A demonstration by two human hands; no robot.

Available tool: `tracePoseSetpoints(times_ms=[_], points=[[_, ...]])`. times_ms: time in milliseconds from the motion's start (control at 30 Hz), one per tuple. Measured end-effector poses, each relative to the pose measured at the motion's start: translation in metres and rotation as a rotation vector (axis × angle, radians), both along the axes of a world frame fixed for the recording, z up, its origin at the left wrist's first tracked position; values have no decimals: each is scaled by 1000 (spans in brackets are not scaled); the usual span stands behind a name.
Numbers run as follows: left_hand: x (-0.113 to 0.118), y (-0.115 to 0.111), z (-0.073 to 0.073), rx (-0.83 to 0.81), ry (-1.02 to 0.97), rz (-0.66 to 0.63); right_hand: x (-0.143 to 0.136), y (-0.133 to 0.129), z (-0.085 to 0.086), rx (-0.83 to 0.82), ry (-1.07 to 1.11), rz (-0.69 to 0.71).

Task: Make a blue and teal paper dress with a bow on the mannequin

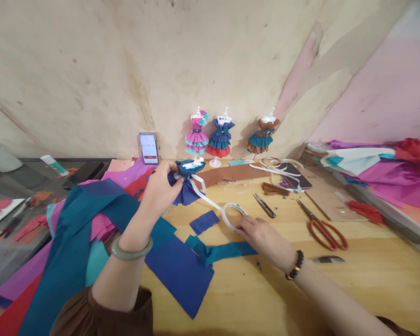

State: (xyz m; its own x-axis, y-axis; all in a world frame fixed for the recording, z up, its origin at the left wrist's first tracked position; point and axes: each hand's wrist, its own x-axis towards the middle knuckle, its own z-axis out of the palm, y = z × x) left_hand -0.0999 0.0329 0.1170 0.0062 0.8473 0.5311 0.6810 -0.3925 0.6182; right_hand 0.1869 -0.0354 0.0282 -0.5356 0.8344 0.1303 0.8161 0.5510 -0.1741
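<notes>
L hand (164, 184) raised, fingers pinched on the mini dress form (188, 179), R hand (257, 228) lower, arm stretched fwd, fingers gripping tape roll (227, 218), strip running up to L fingers

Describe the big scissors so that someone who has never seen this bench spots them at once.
On the pale wooden table, look right of centre, beyond and to the right of the black bead bracelet. There lie the large scissors with orange-red handles, blades pointing away and to the left. Their two big handle loops set them apart from the small, slim metal snips on their left.
</notes>
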Motion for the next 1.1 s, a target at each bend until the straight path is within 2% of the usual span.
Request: tracePoseSetpoints(times_ms=[67,167,233,300,367,433,567,700,767,833,867,933,1000,1100], points=[[6,1,-4,-34,54,-1,-1,-1,-3,-28,-1,10],[12,-1,-6,-33,97,-14,2,2,-2,-119,119,8],[14,-2,-5,-27,103,-20,11,11,0,-116,153,-108],[14,-3,-4,-30,99,-23,23,25,0,0,64,-356],[14,-3,-4,-35,84,-22,36,38,-2,44,14,-490],[13,-2,-4,-42,69,-18,44,45,-7,44,-21,-548],[11,1,-7,-45,64,-7,50,47,-11,24,-21,-577],[11,2,-9,-26,34,-25,43,40,4,-14,92,-530],[11,1,-9,-3,25,-43,31,33,21,-58,197,-451],[11,0,-8,34,27,-59,12,25,42,-144,465,-301],[10,-1,-7,54,28,-63,1,22,54,-139,534,-244],[11,-3,-5,81,39,-74,-21,18,75,-125,572,-133],[11,-6,-1,87,58,-68,-39,20,91,-87,537,-82],[12,-9,3,94,93,-61,-58,31,105,-24,470,-59]])
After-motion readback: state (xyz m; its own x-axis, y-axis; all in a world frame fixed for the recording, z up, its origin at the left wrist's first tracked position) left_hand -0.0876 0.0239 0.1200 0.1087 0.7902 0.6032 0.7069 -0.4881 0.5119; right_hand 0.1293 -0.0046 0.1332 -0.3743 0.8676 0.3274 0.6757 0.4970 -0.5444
